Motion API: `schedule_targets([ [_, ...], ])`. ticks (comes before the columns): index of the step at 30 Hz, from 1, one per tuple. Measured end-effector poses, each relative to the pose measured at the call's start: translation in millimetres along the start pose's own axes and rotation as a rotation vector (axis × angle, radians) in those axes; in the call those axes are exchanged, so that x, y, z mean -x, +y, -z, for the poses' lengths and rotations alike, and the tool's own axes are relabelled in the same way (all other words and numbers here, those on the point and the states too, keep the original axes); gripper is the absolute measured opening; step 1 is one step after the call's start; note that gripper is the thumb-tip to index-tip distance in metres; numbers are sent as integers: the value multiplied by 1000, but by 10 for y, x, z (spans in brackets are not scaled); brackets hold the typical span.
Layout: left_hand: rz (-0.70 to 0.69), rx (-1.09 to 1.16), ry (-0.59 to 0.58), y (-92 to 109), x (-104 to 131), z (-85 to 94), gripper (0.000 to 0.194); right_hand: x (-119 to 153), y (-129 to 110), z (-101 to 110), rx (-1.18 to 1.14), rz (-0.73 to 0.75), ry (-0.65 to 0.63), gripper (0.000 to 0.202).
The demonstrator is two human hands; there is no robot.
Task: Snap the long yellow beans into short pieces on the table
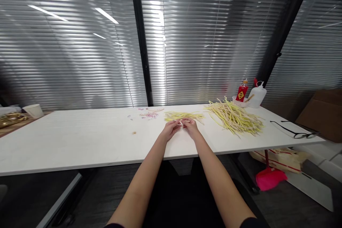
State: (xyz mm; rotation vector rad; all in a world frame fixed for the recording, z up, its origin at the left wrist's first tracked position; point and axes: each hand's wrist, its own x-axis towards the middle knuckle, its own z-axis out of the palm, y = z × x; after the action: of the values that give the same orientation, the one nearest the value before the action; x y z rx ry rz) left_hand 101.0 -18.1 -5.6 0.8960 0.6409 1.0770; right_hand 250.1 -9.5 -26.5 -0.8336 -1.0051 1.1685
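Closely pinched, my left hand [172, 128] and right hand [190, 125] meet just above the white table [88, 139], near its front edge. The fingers of each grip are curled in on a small pale piece [181, 123] between them, too small to make out clearly. Right behind my knuckles lies a thin, loose bundle of yellowish stalks [175, 115], long and slender, roughly side by side. To the left of it are scattered purple-pink scraps [151, 114], light and flaky-looking, and nearer me one small brown crumb [134, 133] sits on the smooth top. To my right spreads a much bigger heap of stalks [235, 117], tangled, bendy and pale yellow-green, with ends poking out all round.

Behind that heap stands a shallow, pale bowl [242, 104] with a wooden stick [250, 97] slanting up from it; a red bottle [241, 93] with a yellow label rises there too, though I cannot tell whether it stands in the bowl or behind it. Touching or just beside is a cloudy white plastic bottle [257, 97] with a spout, its contents hidden. Far left, a white cup [34, 111] leans, its inside unseen. Dark-framed glasses [300, 135] rest at the right end.
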Motion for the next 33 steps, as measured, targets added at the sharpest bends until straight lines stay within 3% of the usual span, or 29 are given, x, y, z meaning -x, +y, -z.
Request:
schedule_targets([
  [8,-102,16,132,0,-71,51,28,-7,-10,-9,9,-12,72,34],
  [17,-57,-61,76,-31,-66,51,28,-41,58,29,-21,4,-9,39],
  [33,-139,-135,54,-119,-95,35,25,-28,91,-23,41,-11,-31,55],
])
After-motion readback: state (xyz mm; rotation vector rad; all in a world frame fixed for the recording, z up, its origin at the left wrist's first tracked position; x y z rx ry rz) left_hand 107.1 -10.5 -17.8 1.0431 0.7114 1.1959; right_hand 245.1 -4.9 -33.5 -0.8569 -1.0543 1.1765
